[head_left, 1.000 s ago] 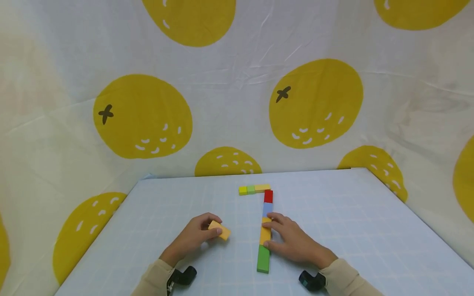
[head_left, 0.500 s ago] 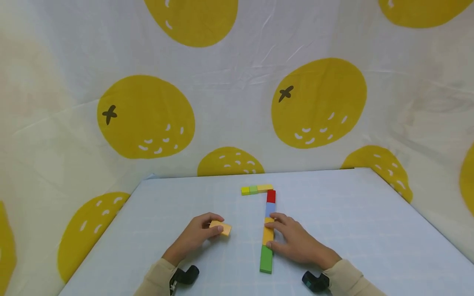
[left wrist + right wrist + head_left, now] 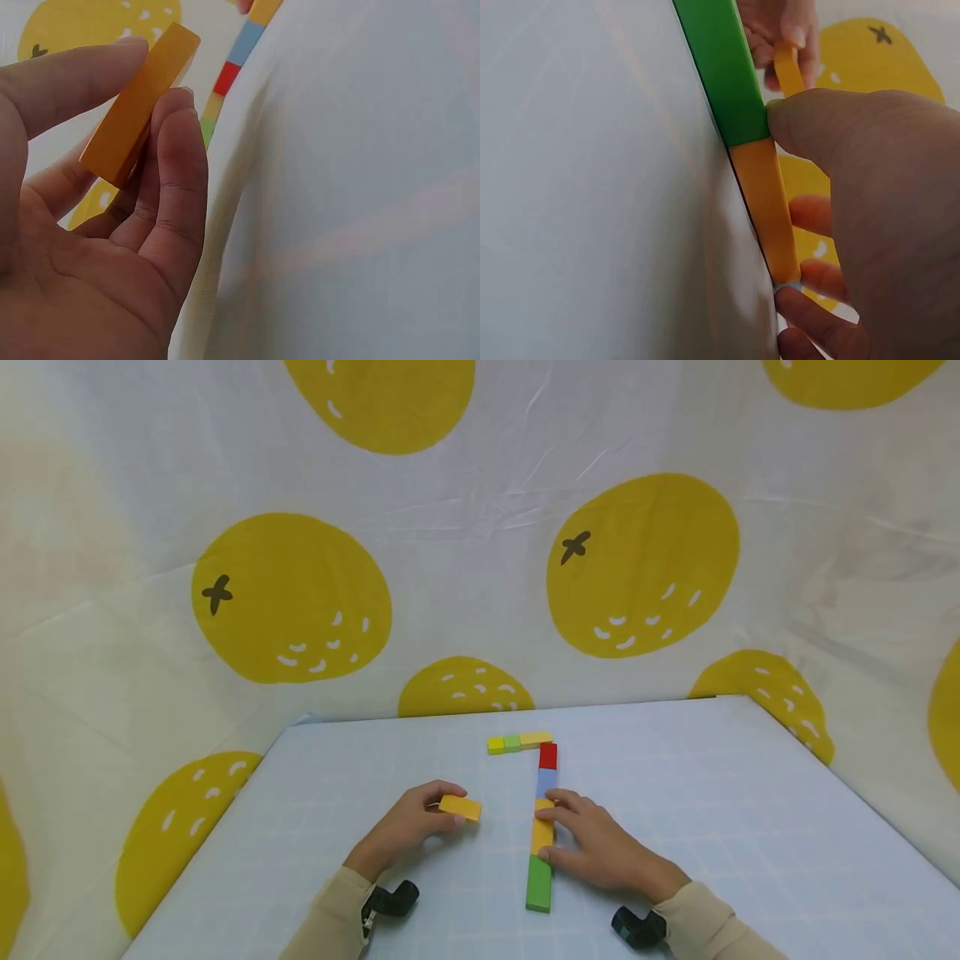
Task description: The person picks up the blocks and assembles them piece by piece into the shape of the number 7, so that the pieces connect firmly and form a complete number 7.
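Note:
My left hand (image 3: 408,822) pinches an orange rectangular block (image 3: 461,808) between thumb and fingers, left of a row of blocks. In the left wrist view the held block (image 3: 139,109) slants upward from the fingers. My right hand (image 3: 603,852) rests along the row's right side, fingers loosely bent. Its thumb touches near the seam between a green block (image 3: 538,885) and another orange block (image 3: 542,839). Its fingertips lie at that orange block and a blue block (image 3: 547,782). A red block (image 3: 548,756) ends the row at the far side.
At the row's far end, a short line runs leftward: a tan block (image 3: 535,740), a light green cube (image 3: 512,743) and a yellow cube (image 3: 496,746). Everything lies on a pale cloth-covered table (image 3: 712,793). Behind it hangs a fruit-print curtain (image 3: 480,568).
My left hand has moved right and slightly forward with the orange block, which has turned from a downward slant to nearly level. My right hand stays in place at the row.

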The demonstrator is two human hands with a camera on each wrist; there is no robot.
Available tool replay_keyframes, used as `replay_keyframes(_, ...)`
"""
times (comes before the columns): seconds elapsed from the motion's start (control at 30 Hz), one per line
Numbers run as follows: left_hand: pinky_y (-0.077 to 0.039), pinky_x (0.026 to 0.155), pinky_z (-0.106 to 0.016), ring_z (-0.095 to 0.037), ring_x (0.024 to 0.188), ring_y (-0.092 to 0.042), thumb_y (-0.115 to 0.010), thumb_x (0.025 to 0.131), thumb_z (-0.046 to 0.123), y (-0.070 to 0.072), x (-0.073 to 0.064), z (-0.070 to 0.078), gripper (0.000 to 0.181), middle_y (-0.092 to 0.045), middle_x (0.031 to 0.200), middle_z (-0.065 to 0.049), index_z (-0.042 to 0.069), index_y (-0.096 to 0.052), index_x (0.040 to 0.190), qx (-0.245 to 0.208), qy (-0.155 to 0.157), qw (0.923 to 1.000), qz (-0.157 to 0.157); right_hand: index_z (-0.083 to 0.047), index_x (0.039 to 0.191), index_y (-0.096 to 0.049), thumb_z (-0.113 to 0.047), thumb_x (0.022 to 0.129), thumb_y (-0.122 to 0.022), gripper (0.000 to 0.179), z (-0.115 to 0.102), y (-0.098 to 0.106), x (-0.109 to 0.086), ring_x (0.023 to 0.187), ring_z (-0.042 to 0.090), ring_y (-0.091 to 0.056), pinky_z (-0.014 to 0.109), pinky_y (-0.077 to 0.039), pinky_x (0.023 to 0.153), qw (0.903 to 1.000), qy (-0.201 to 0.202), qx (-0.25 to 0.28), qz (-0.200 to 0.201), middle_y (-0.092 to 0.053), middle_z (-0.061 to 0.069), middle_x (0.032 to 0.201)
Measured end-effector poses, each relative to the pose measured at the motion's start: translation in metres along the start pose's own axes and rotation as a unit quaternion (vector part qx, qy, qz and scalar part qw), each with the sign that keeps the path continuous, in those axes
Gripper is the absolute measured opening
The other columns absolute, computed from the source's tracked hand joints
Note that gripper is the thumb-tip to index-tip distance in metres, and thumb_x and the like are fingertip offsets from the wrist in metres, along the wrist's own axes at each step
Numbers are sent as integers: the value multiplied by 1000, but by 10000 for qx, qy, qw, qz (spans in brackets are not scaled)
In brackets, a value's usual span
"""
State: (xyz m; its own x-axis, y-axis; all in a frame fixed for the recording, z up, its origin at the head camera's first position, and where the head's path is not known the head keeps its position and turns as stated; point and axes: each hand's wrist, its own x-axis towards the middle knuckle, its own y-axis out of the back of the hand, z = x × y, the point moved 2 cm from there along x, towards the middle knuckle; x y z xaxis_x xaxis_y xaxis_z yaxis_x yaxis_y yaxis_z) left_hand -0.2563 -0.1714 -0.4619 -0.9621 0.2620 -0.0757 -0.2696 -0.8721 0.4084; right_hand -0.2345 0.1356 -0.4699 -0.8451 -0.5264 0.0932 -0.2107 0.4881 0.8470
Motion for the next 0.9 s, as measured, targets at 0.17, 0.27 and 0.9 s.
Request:
replay_keyframes(0.17, -52, 91, -37, -24, 107, -56, -79, 87, 23, -2, 5, 2, 42, -60, 124, -4, 14, -65, 126, 30, 6, 10000, 51, -23, 139, -59, -59, 92, -63, 60, 1, 1, -1, 137, 32, -38, 63, -36, 106, 10000, 30, 37, -16, -37, 3, 155)
replay_keyframes(0.27, -52, 89, -38, -24, 105, -56, -78, 87, 22, -1, 7, 2, 41, -60, 123, -5, 14, -65, 125, 114, 21, 9999, 52, -22, 140, -59, -59, 92, -62, 60, 1, 1, -1, 138, 33, -38, 63, -35, 106, 9999, 67, 112, -35, -37, 4, 155)
replay_keyframes(0.9, -51, 93, -39, -23, 105, -57, -78, 88, 28, 3, 51, 14, 35, -62, 118, -1, 21, -65, 120, 323, 125, 9992, 185, -23, 138, -60, -58, 92, -63, 58, -3, 1, 0, 137, 32, -39, 63, -37, 105, 10000, 4, 44, -8, -38, 5, 155)
